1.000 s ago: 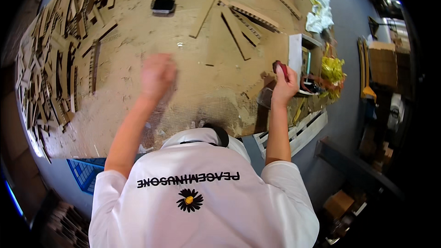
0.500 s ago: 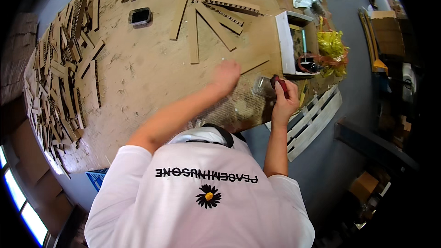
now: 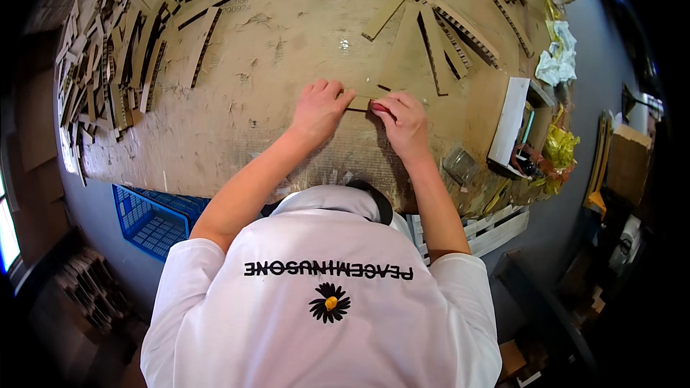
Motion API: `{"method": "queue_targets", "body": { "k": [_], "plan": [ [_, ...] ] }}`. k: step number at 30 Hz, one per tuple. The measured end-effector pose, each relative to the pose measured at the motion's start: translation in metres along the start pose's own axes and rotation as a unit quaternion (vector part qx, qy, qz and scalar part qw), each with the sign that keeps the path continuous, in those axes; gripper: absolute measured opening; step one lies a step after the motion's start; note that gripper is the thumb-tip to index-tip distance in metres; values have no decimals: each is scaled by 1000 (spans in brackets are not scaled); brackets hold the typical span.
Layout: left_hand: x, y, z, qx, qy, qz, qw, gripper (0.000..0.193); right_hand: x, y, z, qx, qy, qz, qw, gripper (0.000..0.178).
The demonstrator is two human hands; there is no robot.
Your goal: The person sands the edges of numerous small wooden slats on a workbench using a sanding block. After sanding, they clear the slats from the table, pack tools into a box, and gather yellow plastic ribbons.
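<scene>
Brown and narrow, a cardboard strip (image 3: 360,103) lies between the left hand (image 3: 320,110), fingers seemingly pinching one end, and the right hand (image 3: 405,127), fingers gripping a small red object (image 3: 379,107), best kept flat.

1. The place looks like a workshop.
2. A large, scuffed worktable (image 3: 215,136) bears a heap of cut cardboard strips (image 3: 129,57).
3. A blue plastic crate (image 3: 154,228) and a white slatted frame (image 3: 496,233) sit below its near edge.
4. Stacked cardboard pieces (image 3: 97,287) and a brown carton (image 3: 629,165) lie to either side, past grey floor (image 3: 553,208).
</scene>
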State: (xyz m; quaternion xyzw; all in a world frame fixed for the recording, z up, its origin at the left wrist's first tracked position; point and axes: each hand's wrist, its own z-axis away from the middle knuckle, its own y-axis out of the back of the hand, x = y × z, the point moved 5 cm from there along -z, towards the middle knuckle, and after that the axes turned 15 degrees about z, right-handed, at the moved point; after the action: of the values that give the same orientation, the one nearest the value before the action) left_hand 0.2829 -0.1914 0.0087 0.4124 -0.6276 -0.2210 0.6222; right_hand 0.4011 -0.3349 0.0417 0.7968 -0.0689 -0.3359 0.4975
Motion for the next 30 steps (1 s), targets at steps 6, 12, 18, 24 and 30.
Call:
{"method": "queue_targets", "body": {
  "k": [6, 12, 18, 24, 30],
  "plan": [
    [-2, -1, -2, -37, -5, -5, 999, 38, 0, -10, 0, 9, 45, 63, 997, 11],
    [-2, -1, 0, -46, 8, 4, 999, 39, -3, -9, 1, -24, 8, 38, 999, 12],
    [-6, -1, 1, -45, 24, 23, 998, 39, 0, -11, 2, -43, 7, 32, 999, 14],
    [-10, -5, 2, -44, 30, 38, 998, 36, 2, -12, 3, -37, 9, 52, 998, 15],
    [-12, -7, -1, -38, 10, 46, 998, 33, 0, -11, 2, -33, -2, 43, 999, 14]
  ]
}}
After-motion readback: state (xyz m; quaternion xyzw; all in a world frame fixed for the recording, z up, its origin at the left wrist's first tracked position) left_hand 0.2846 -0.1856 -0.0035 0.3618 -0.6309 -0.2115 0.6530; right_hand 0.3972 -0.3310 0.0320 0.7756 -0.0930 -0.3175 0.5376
